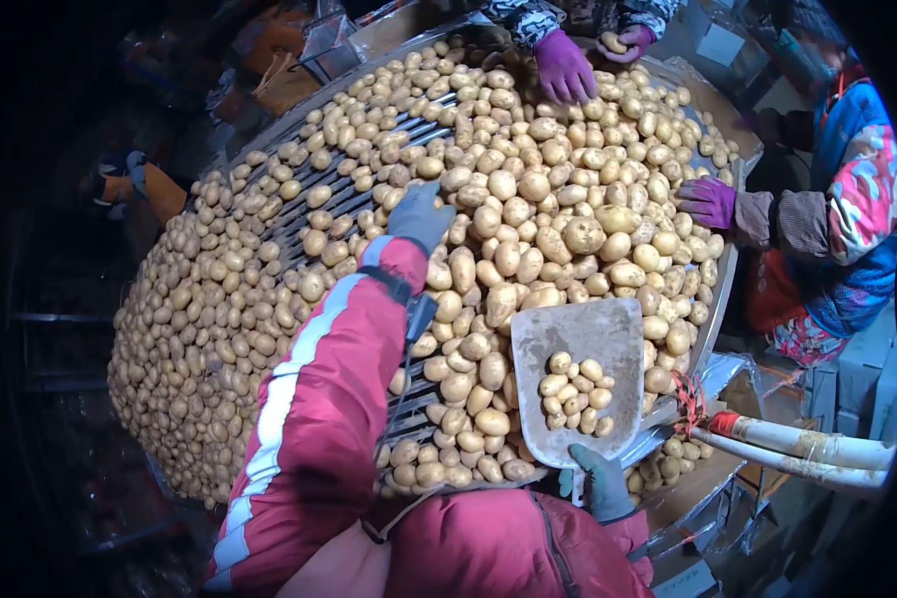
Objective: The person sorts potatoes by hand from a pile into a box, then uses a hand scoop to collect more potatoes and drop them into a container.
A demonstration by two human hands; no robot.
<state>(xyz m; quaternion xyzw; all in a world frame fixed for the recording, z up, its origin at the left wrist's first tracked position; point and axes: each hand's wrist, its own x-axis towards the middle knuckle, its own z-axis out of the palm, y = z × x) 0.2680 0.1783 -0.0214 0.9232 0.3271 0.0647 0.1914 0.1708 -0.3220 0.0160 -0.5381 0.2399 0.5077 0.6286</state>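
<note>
My left hand (pixel 421 215), in a grey glove, reaches onto the potatoes (pixel 503 185) heaped on a slatted rack (pixel 309 204). Its fingers are stretched out with the thumb apart, and their tips touch the potatoes; I see nothing held in it. Near my body, my right hand (pixel 600 480), in a grey-green glove, is closed around the handle of a flat, pale scoop (pixel 623 374). Several small potatoes (pixel 575 392) lie in the scoop's pan. The scoop rests over the near right part of the heap.
Across the heap, a co-worker's purple-gloved hand (pixel 565 68) lies on potatoes while the other (pixel 628 42) holds one. Another co-worker's purple glove (pixel 708 202) touches the right edge. White pipes (pixel 802 441) jut out at the right. Smaller potatoes (pixel 184 369) cover the left side.
</note>
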